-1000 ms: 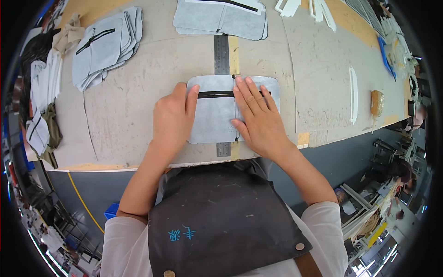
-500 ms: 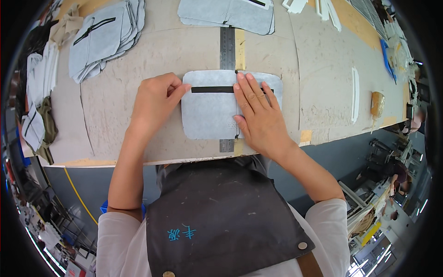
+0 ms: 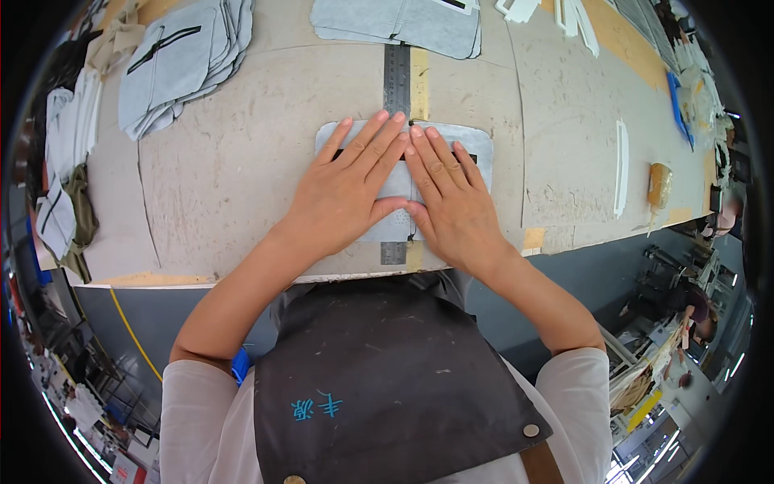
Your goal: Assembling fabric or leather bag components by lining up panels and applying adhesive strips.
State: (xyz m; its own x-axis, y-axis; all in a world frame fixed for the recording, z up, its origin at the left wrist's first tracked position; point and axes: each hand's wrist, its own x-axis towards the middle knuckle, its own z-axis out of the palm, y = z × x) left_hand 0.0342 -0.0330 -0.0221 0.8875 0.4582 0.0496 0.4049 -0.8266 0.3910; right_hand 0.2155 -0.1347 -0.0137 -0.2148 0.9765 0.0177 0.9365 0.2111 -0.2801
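Observation:
A light grey-blue fabric panel [image 3: 480, 135] with rounded corners lies flat near the table's front edge. Across its upper part runs a black strip [image 3: 472, 159], mostly covered by my fingers. My left hand [image 3: 348, 179] rests palm down on the panel's left half, fingers stretched out. On the right half lies my right hand [image 3: 451, 181], also flat with fingers extended. The two thumbs meet near the panel's middle seam. A dark metal ruler [image 3: 396, 85] passes under the panel, beside a yellow tape strip [image 3: 419, 85].
Stacks of similar panels lie at the far left [image 3: 181, 60] and far middle [image 3: 363, 20]. White strips [image 3: 574, 24] are at the far right, another white strip [image 3: 621, 169] nearer. A tape-wrapped tool [image 3: 660, 185] and a blue object [image 3: 680, 109] lie at the right edge.
My left hand has moved right from the panel's left edge, opened from a pinch and spread flat on the panel. My right hand stays nearly where it was.

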